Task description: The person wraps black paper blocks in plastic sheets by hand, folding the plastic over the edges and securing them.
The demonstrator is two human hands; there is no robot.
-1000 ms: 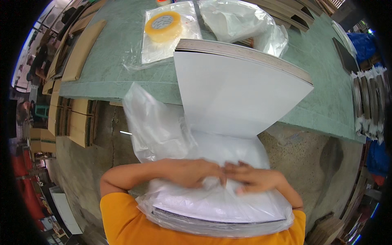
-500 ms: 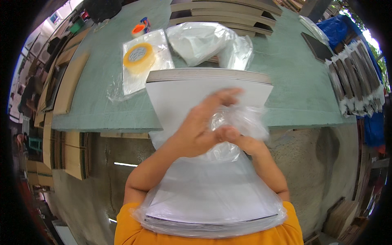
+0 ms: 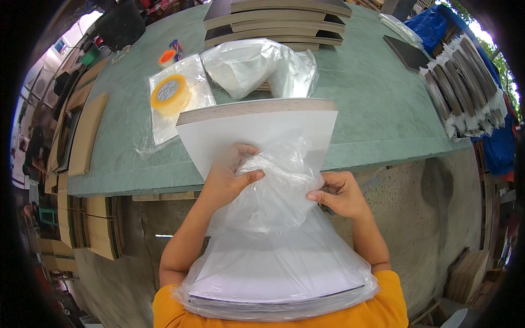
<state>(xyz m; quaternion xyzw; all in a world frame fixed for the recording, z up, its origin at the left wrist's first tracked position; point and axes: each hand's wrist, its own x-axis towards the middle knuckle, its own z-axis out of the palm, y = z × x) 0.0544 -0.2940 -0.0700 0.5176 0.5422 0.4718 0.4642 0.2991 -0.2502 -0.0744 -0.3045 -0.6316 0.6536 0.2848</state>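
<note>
A thick stack of white-faced boards [image 3: 257, 127] leans between my body and the table, its layered far edge bare. Clear plastic bag [image 3: 279, 188] covers the near part of the stack, and its mouth is bunched up midway along the top face. My left hand [image 3: 227, 177] is closed on the gathered film at the left, thumb toward the middle. At the right side of the stack, my right hand [image 3: 343, 195] pinches the bag's edge between thumb and fingers. The boards' near end lies inside the film against my orange shirt.
On the green table [image 3: 377, 109] lie a yellowish tape roll [image 3: 169, 94] on flat plastic bags [image 3: 205, 82], crumpled film [image 3: 246, 63] and an orange tape dispenser [image 3: 167, 57]. Dark boards [image 3: 273, 24] are piled at the back. Wrapped boards [image 3: 465, 87] stand at the right edge, cardboard [image 3: 89, 134] at left.
My hands have moved apart from their crossed position over the film, left hand to the left, right hand out to the right edge. The bag's mouth is now spread between them.
</note>
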